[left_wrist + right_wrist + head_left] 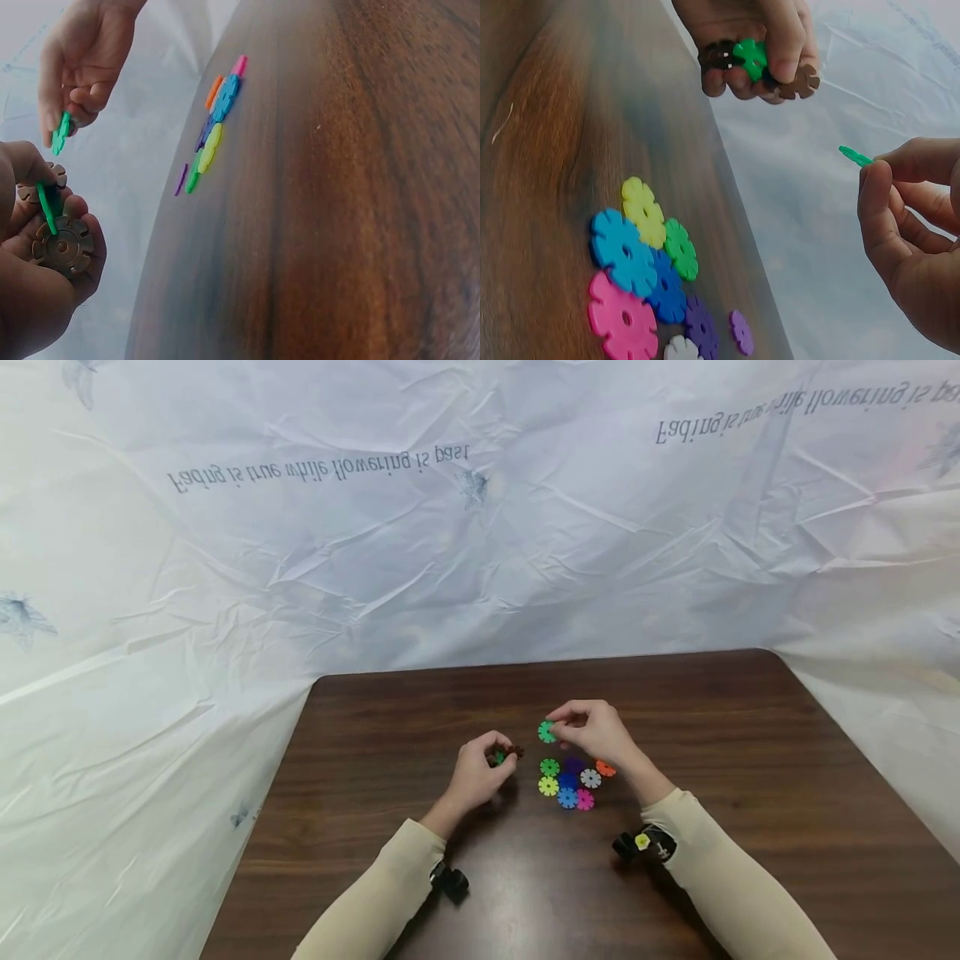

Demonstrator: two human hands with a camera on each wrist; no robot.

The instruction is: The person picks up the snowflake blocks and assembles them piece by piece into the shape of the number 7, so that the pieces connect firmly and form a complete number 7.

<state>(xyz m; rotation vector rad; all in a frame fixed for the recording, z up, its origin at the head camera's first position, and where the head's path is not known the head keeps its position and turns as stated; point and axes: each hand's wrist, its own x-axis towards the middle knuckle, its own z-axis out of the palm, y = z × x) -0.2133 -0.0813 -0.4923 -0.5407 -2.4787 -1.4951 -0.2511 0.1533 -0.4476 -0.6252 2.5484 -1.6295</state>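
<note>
My left hand [474, 774] grips a joined piece of notched plastic discs above the table. In the left wrist view, a brown disc [64, 249] and another brown disc sit on either side of a green disc [49, 210] seen edge-on; fingers cover part of the piece. Farther right, my right hand [603, 737] pinches a single green notched disc [545, 732] between thumb and fingertips, apart from the left hand's piece. Below it on the table lies a cluster of loose discs, among them yellow [548, 787], light blue [567, 798], pink [624, 319] and white [591, 778] ones.
The dark wooden table [360, 827] has its far edge against a pale printed sheet [480, 560]. An orange disc [606, 768] lies beneath the right wrist. A purple disc [741, 332] lies slightly apart from the cluster. Each wrist wears a small black camera [452, 883].
</note>
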